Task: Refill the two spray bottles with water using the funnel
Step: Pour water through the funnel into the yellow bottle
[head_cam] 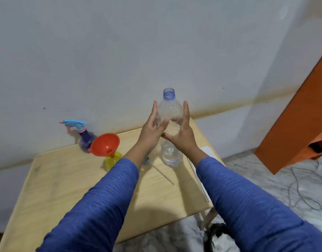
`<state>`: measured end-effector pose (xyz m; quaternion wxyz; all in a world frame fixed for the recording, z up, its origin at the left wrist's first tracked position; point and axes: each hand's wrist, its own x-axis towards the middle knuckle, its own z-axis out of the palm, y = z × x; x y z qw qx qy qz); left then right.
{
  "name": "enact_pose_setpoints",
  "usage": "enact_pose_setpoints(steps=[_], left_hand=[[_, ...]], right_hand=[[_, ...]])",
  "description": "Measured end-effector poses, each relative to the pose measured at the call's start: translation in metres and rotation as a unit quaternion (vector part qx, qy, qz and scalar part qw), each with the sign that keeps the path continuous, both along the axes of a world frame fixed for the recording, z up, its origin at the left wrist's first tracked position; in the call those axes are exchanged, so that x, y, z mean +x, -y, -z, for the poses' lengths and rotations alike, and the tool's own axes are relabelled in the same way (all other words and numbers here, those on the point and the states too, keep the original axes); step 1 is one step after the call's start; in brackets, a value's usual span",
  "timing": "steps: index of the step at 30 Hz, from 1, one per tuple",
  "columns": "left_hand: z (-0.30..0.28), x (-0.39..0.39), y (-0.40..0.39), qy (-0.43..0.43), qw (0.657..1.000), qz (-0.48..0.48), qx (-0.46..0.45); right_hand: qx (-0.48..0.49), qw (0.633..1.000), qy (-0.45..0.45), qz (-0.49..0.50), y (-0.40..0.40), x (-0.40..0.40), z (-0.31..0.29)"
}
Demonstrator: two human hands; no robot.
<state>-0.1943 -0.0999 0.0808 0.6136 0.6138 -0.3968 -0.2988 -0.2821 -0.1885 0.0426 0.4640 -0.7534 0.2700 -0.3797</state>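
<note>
A clear water bottle (170, 110) stands uncapped on the wooden table (65, 188), with a little water in its base. My left hand (153, 128) and my right hand (183, 131) flank its upper half, fingers straight and not wrapped around it, thumbs meeting in front. A red funnel (105, 144) sits in the neck of a yellow spray bottle (112, 161) left of my left wrist. Behind it stands a purple spray bottle (84, 140) with its blue and pink trigger head on. A loose spray head with its thin tube (163, 172) lies by my left forearm.
White sheets (208, 151) lie on the table's right edge under my right forearm. The wall is close behind the table. An orange cabinet (298, 115) stands to the right, a grey cable (302, 195) runs over the marble floor, and a dark object (213, 233) sits by the table leg.
</note>
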Motion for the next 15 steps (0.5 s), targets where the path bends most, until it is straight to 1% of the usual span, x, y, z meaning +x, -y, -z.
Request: enact_pose_setpoints(steps=[2,5,6,9,11,13,15], left_hand=[[0.004,-0.003,-0.006,0.007,0.999,-0.039,-0.001],[0.022,-0.016,-0.029,0.054,0.988,-0.144,0.031],[0.031,-0.022,-0.040,0.054,0.983,-0.173,0.030],[0.065,-0.040,-0.078,0.030,0.967,-0.252,-0.020],[0.088,-0.045,-0.102,0.040,0.940,-0.337,-0.021],[0.107,-0.038,-0.121,0.076,0.900,-0.429,0.016],[0.119,-0.022,-0.131,0.065,0.863,-0.498,0.053]], right_hand=[[-0.025,0.999,-0.008,-0.025,0.001,0.006,-0.005],[-0.076,0.994,-0.036,-0.077,0.001,0.018,-0.012],[-0.087,0.991,-0.045,-0.092,0.002,0.022,-0.015],[-0.107,0.983,-0.073,-0.127,0.006,0.031,-0.021],[-0.104,0.978,-0.093,-0.153,0.010,0.034,-0.024],[-0.092,0.972,-0.118,-0.181,0.013,0.038,-0.030],[-0.088,0.961,-0.149,-0.215,0.016,0.042,-0.037]])
